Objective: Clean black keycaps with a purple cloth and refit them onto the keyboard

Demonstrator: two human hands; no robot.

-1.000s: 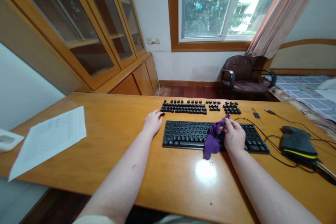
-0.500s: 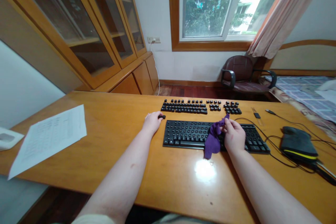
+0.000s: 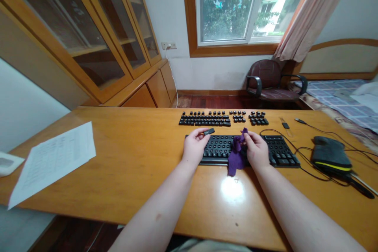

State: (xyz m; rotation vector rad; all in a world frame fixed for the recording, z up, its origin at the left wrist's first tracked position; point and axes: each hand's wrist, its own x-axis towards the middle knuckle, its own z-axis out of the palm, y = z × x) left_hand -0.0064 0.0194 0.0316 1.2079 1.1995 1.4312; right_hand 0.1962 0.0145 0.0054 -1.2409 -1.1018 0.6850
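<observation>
Between the fingertips of my left hand (image 3: 195,146) is a black keycap (image 3: 209,131), a wide one, held up above the keyboard's far edge. My right hand (image 3: 257,149) pinches a crumpled purple cloth (image 3: 235,158), which hangs down over the middle of the keyboard. The black keyboard (image 3: 220,149) lies beneath both hands, many of its keycaps off and the switches bare, while keys remain at its lower right. Behind it, loose black keycaps (image 3: 203,120) stand in rows along the desk's far edge.
On the right lie a dark grey pouch (image 3: 331,153) with a yellow stripe, cables, a USB plug (image 3: 299,121) and a small keycap puller (image 3: 285,125). Printed papers (image 3: 56,157) rest on the desk's left part. A chair (image 3: 267,78) stands beyond the desk.
My left hand has lifted the keycap off the desk left of the keyboard and carried it right, over the keyboard. My right hand stays near the same place with the cloth.
</observation>
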